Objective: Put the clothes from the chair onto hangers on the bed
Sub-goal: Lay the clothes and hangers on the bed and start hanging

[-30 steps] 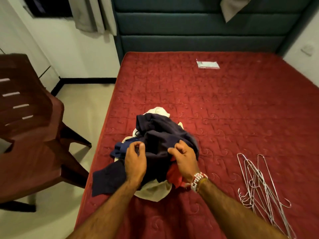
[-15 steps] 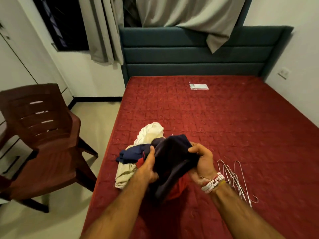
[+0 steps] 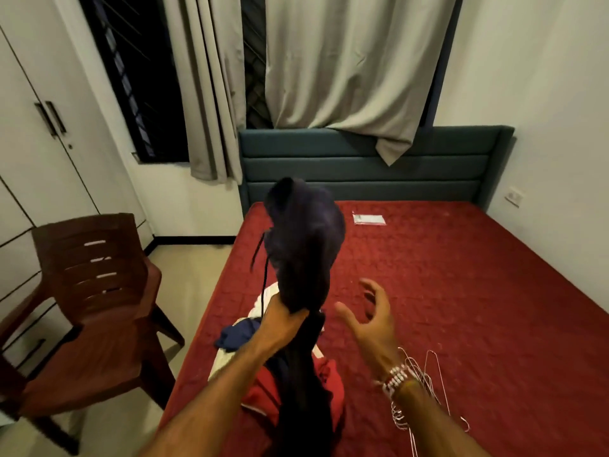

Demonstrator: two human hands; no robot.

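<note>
**Head view.** We are seeing the left grip (image 3: 283, 319) closed in a fist round a dark garment (image 3: 303, 239), clamping it somewhere near its middle. The garment's long axis is running almost straight away from us. One end is rising above the fist toward the headboard (image 3: 362, 166), with a thin cord dangling beside it. The other end is hanging below the fist toward the camera, over the pile of clothes (image 3: 235, 336) on the near left part of the bed (image 3: 478, 275).

The right grip (image 3: 369, 313) is hanging open with fingers spread, holding nothing. It is just to the right of the garment and apart from it. The wire hangers (image 3: 412, 367) are lying on the bed on the right, close by the right wrist. We are therefore judging the right grip the nearer one for fetching a hanger, while the left grip presents the garment. The chair (image 3: 95, 291) is standing on the floor to the left of the bed.
</note>
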